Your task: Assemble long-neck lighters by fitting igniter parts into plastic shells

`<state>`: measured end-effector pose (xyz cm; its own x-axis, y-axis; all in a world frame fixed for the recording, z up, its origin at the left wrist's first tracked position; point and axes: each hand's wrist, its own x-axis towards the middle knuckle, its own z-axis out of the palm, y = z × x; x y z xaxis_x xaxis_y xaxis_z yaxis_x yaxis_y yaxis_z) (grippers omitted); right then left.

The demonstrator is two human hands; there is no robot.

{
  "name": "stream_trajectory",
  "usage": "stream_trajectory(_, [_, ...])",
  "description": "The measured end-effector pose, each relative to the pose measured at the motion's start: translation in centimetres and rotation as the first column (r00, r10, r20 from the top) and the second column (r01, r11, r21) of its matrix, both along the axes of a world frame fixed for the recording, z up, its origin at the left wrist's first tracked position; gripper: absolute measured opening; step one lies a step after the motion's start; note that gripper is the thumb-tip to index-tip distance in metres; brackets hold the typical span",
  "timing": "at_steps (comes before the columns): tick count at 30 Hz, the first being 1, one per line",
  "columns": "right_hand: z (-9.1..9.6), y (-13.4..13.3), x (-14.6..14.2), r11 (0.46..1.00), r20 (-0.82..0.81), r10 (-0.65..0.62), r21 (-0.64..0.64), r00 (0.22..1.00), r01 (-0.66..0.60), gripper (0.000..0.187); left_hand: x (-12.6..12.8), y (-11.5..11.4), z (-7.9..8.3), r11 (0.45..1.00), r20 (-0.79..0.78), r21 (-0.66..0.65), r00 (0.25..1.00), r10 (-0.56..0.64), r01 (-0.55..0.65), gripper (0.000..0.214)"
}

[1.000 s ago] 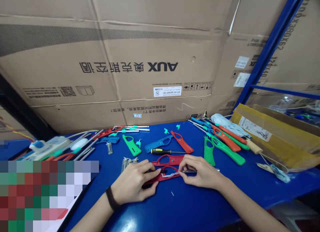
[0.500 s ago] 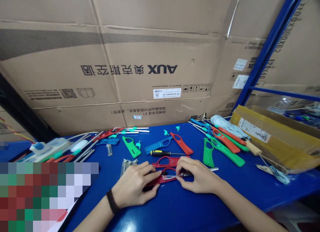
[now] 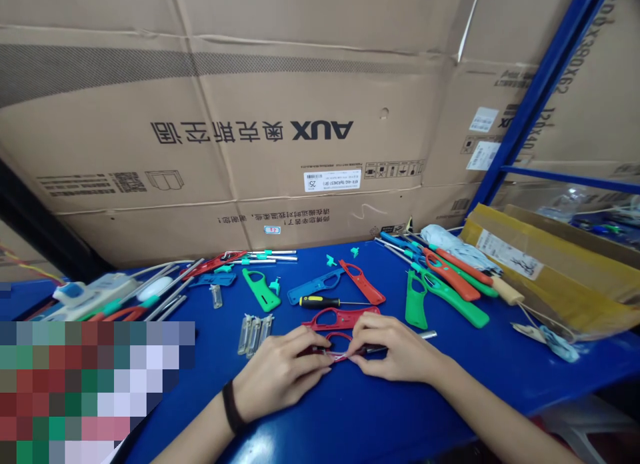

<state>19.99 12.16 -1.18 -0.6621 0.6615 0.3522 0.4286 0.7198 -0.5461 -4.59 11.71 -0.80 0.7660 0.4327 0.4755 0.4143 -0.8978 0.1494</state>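
Note:
My left hand (image 3: pixel 280 376) and my right hand (image 3: pixel 395 349) meet over a red plastic lighter shell (image 3: pixel 334 339) lying on the blue table (image 3: pixel 350 417). Both hands pinch at the shell and a thin white wire inside it. A metal tube (image 3: pixel 425 335) sticks out to the right from under my right hand. A second red shell half (image 3: pixel 340 317) lies just behind. I wear a black band on my left wrist.
A black-and-yellow screwdriver (image 3: pixel 325 302), blue shell (image 3: pixel 315 287), green shells (image 3: pixel 261 289) and assembled long lighters (image 3: pixel 450 277) lie scattered behind. Small clear gas cells (image 3: pixel 253 331) sit left of my hands. A yellow-taped carton (image 3: pixel 550 271) stands right; big cardboard boxes (image 3: pixel 250 131) wall the back.
My left hand slid right along the red shell, so both hands now pinch close together at its middle. The clear gas cells beside it are uncovered.

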Motion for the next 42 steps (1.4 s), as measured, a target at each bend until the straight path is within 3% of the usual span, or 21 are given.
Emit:
stream_trajectory(18, [0.3,-0.2,-0.1,1.000,0.033,-0.010,0.027,0.999,0.009,0.013,0.0,0.2,0.5,0.974,0.092,-0.225,0.994,0.050,-0.029,0.011])
stream_trajectory(28, [0.7,-0.2,-0.5,0.998,0.114,-0.057,0.023,0.992,0.055,0.012,1.2,-0.7,0.3,0.923,0.020,-0.327,0.975,0.222,-0.204,0.006])
stream_trajectory(32, [0.9,-0.3,-0.6,0.998,0.130,-0.062,0.018,0.989,0.061,0.011,1.6,-0.8,-0.1,0.907,0.050,-0.375,0.973,0.225,-0.190,0.005])
stream_trajectory(37, [0.8,-0.3,-0.4,0.999,0.106,-0.041,0.018,0.993,0.040,0.011,1.4,-0.7,-0.1,0.927,0.060,-0.337,0.979,0.195,-0.164,0.004])
stream_trajectory(42, [0.6,-0.2,-0.3,0.999,0.085,-0.030,0.011,0.996,0.030,0.015,1.2,-0.5,-0.1,0.972,0.023,-0.195,0.991,0.135,-0.128,0.009])
